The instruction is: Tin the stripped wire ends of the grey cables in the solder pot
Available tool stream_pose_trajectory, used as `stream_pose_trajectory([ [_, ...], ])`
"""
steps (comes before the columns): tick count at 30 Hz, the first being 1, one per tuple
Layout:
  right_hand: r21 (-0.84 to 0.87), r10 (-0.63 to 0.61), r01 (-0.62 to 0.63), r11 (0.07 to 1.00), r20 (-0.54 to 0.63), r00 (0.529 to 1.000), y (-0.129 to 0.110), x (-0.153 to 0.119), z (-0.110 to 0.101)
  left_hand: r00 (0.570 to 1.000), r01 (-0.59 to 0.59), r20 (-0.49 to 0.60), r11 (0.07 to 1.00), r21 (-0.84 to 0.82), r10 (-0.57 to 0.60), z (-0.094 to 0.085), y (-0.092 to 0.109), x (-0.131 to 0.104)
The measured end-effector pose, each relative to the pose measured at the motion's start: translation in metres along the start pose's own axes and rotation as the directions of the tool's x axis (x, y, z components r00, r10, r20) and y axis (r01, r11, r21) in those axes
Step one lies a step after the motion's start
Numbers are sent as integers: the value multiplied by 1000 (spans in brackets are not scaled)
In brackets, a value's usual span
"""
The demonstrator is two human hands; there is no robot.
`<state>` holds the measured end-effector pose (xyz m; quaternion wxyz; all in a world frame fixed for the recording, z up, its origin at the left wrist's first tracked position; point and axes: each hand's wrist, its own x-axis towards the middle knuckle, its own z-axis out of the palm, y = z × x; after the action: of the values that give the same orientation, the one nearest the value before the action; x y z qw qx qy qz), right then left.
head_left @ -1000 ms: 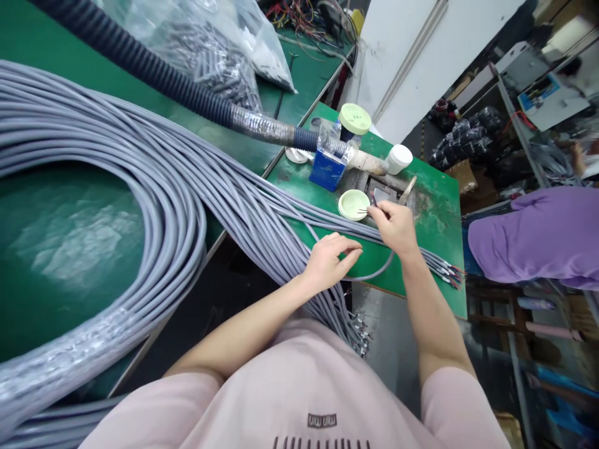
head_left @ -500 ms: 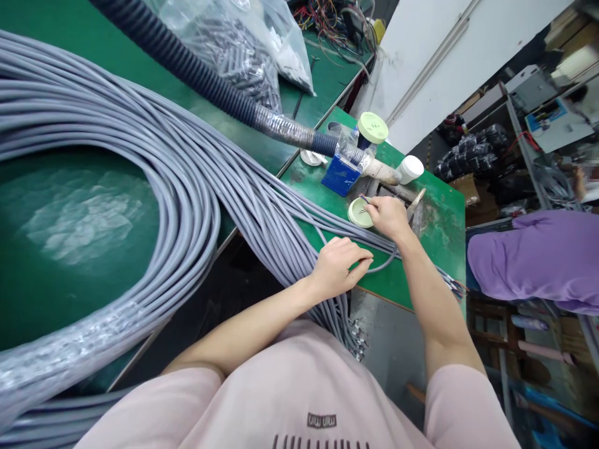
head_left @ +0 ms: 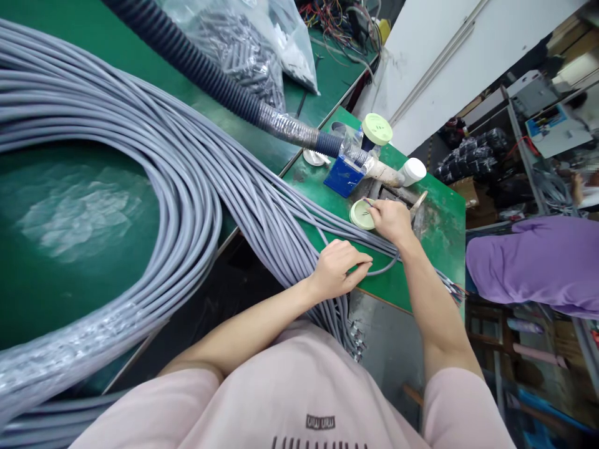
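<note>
A thin cable end with fine wires [head_left: 369, 202] is pinched in my right hand [head_left: 392, 219], its tip over a shallow pale-green round dish [head_left: 360, 215]. Small dark bits or wires show inside the dish. A grey cable loop [head_left: 386, 268] curves below my right hand toward the left one. My left hand [head_left: 339, 268] lies over the thick bundle of grey cables [head_left: 262, 218], fingers curled and thumb tip close to the forefinger. Whatever those fingers may hold is hidden. Stripped, coloured wire ends [head_left: 453, 288] stick out past my right forearm.
A dark ribbed hose [head_left: 201, 75] runs to a blue box [head_left: 344, 176] beside the dish. Nearby stand a green-lidded jar [head_left: 377, 129] and a white tub [head_left: 412, 171]. Plastic bags of grey pieces [head_left: 238, 53] lie behind. A person in purple [head_left: 533, 259] is at the right.
The fine wire end in my right hand has shifted slightly over the dish. My left hand stays nearly still. The whole view has moved a little.
</note>
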<state>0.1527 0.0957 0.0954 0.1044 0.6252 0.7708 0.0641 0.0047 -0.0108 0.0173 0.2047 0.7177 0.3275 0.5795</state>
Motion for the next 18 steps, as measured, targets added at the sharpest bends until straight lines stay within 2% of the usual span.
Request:
stream_pose_trajectory([
  [3, 51, 80, -74, 996, -106, 991, 26, -7, -5, 992, -67, -109, 997, -43, 62, -3, 1, 1],
  [5, 82, 160, -150, 985, -148, 976, 48, -9, -3, 988, -87, -130, 995, -50, 80, -4, 1, 2],
  [9, 93, 275, -266, 960, -106, 956, 76, -7, 14, 993, -70, -95, 996, -54, 65, -3, -1, 0],
  [13, 70, 342, -339, 938, -37, 939, 80, 1, 31, 998, -42, -53, 998, -52, 39, -2, -2, -1],
  [18, 53, 394, -394, 918, 13, 919, 81, 8, 42, 998, -43, -48, 998, -55, 40, -2, -2, 1],
])
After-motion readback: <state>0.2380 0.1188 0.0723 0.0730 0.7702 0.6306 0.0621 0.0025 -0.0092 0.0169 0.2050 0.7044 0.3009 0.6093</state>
